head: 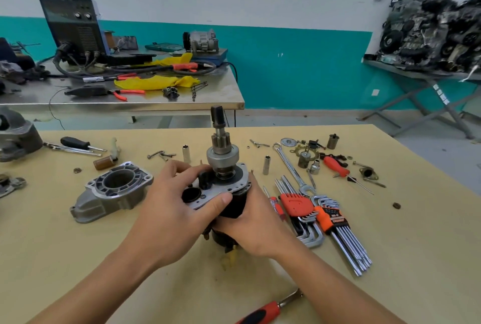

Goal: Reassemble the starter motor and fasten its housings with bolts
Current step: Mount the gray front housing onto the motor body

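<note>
- yellow tabletop (338, 258) carries the upright starter motor (223, 167) near its middle.
- left hand (166, 217) grips its plate edge, fingers curled.
- right hand (256, 227) wraps the dark body.
- aluminium housing (114, 191) lies toward the left edge.

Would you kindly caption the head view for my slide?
Both hands grip upright starter motor; housing lies beside.

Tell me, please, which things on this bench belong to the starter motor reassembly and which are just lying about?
In the job:
black starter motor body with pinion shaft, held by left hand and right hand
grey cast aluminium housing

Lying about:
orange-holdered hex key sets
red-handled screwdriver
chrome combination spanner
</note>
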Available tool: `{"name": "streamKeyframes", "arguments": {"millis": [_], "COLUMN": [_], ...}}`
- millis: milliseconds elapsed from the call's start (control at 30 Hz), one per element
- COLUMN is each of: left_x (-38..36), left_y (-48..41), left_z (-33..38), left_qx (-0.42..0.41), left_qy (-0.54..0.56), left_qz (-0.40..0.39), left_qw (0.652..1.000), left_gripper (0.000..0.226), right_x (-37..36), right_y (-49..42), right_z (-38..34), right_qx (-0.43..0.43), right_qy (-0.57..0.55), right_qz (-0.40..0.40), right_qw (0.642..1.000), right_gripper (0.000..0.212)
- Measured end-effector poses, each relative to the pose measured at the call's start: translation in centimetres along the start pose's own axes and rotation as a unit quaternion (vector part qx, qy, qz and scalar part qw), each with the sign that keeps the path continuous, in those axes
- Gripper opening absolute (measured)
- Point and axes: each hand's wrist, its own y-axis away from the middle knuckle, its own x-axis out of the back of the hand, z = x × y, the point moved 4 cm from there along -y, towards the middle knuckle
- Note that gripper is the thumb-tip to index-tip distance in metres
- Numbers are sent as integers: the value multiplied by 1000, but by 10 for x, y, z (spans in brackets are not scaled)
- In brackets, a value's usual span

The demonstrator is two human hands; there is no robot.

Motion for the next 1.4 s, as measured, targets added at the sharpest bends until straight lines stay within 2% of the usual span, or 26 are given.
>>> {"name": "streamKeyframes", "arguments": {"millis": [133,200,300,633,800,1100,1167,1300,1333,1400], "left_x": [7,10,10,8,7,9,6,3,2,-2], "left_y": [-2,-2,-4,-6,-9,-17,-18,-22,-24,-28], "left_z": [-1,2,5,1,-6,-14,-16,-19,-20,-23], "left_qx": [-39,-71,-93,-81,-116,-152,-135,-29,-7,33], "left_qy": [38,57,59,95,83,132,124,118,119,168], "left_qz": [-74,-120,-151,-97,-140,-193,-174,-96,-89,-92], "left_qw": [996,989,982,987,980,960,968,988,989,981], "left_gripper": [50,47,47,40,47,52,53,72,72,59], "right_x": [9,10,10,-2,5,8,9,8,8,8], "right_y": [6,8,11,13,8,-6,-8,-13,-15,-15], "right_z": [7,10,11,3,5,7,9,10,10,10], "right_qx": [-14,-14,-12,23,11,2,1,0,0,-4], "right_qy": [30,38,46,83,91,55,44,-18,-30,-48], "right_qz": [-119,-142,-125,-8,-50,-107,-102,-93,-89,-77], "right_qw": [992,989,991,996,995,993,994,996,996,996], "right_gripper": [87,89,88,84,80,76,76,74,74,74]}}
